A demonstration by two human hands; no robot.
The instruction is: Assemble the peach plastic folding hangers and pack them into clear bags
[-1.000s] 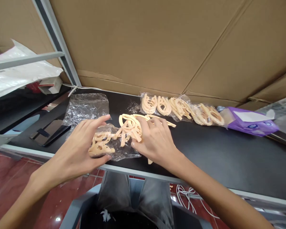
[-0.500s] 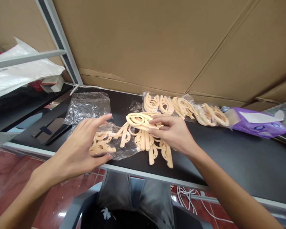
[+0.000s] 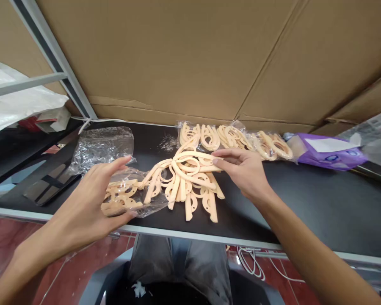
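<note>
My right hand [image 3: 246,171] pinches the end of a beige plastic folding hanger [image 3: 187,165] between thumb and fingers. That hanger lies over a loose pile of similar folding hangers [image 3: 178,192], whose arms fan out toward the table's front edge. On the left, my left hand [image 3: 98,197] curves around a clear plastic bag [image 3: 160,203], its thumb and fingers wide apart. Inside the bag are more beige hangers [image 3: 120,195], partly hidden by that hand. Whether the palm touches the bag I cannot tell.
Bagged hangers [image 3: 209,137] line the back of the black table [image 3: 305,212], beside a purple tissue pack [image 3: 330,154]. An empty-looking clear bag [image 3: 103,144] and a dark phone-like slab [image 3: 51,186] lie at left. A metal post [image 3: 53,59] and cardboard wall [image 3: 178,55] stand behind.
The hanger in my right hand has come down onto the pile, its arms now more spread out. My left hand keeps its spread shape around the bag. The whole view has shifted slightly.
</note>
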